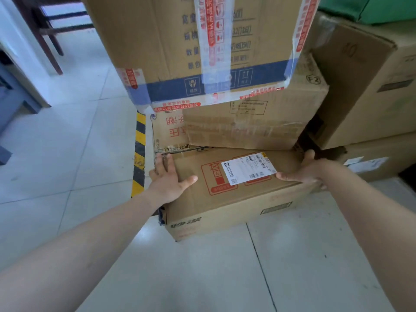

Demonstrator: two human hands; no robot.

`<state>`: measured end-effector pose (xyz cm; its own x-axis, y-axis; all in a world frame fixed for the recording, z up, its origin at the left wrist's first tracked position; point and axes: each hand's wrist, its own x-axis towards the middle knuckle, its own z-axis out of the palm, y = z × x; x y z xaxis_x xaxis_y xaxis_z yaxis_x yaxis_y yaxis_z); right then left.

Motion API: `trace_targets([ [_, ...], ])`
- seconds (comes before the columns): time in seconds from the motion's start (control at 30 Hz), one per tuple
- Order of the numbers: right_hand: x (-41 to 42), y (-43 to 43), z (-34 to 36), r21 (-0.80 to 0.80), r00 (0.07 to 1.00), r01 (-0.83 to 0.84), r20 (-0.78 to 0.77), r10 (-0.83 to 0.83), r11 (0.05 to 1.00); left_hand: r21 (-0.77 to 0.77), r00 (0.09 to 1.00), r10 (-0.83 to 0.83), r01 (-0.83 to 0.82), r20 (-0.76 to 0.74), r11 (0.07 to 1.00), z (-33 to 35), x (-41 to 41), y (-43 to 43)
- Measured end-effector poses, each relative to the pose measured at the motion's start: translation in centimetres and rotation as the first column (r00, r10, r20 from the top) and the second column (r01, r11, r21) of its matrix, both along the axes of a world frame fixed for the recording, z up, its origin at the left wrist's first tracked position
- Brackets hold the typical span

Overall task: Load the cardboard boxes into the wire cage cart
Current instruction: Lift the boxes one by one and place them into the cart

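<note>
Item: low brown cardboard box with red print and white label point(225, 199), on tiled floor point(202, 266), rear pinned under stacked brown cartons point(247, 124) | left grip point(167, 179) flat on top, holding nothing | right grip point(304, 170) likewise, at right edge | handling: stiff, smooth, likely weighty; slide clear, then lift by bottom corners.

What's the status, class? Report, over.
Left hand flat on labelled box. Right hand at its right edge. Stacked boxes crowd its far edge.

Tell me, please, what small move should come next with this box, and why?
Probably slide the labelled box toward you before lifting: the left hand lies flat on its top, the right hand at its right edge, and stacked boxes crowd its far edge.
</note>
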<state>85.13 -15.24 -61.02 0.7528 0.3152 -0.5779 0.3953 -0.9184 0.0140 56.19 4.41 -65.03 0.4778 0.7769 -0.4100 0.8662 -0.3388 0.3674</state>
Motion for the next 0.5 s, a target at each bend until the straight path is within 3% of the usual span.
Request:
trace_targets([
  [0.13,-1.3,-1.1,-0.2,0.053,1.000,0.017,-0.024,-0.016,0.998,0.090,0.991,0.004,-0.017,0.136,0.996,-1.0,-1.2,-0.5],
  [0.37,-5.8,-4.7,0.5,0.026,0.997,-0.008,-0.081,0.010,1.000,0.127,0.976,0.051,-0.079,0.211,0.989,-0.7,-4.5,-1.2],
  [0.5,-6.6,-6.1,0.0,0.115,0.999,-0.011,-0.045,0.016,0.993,-0.036,0.908,0.258,-0.262,0.330,0.965,-0.9,-4.1,-0.9],
])
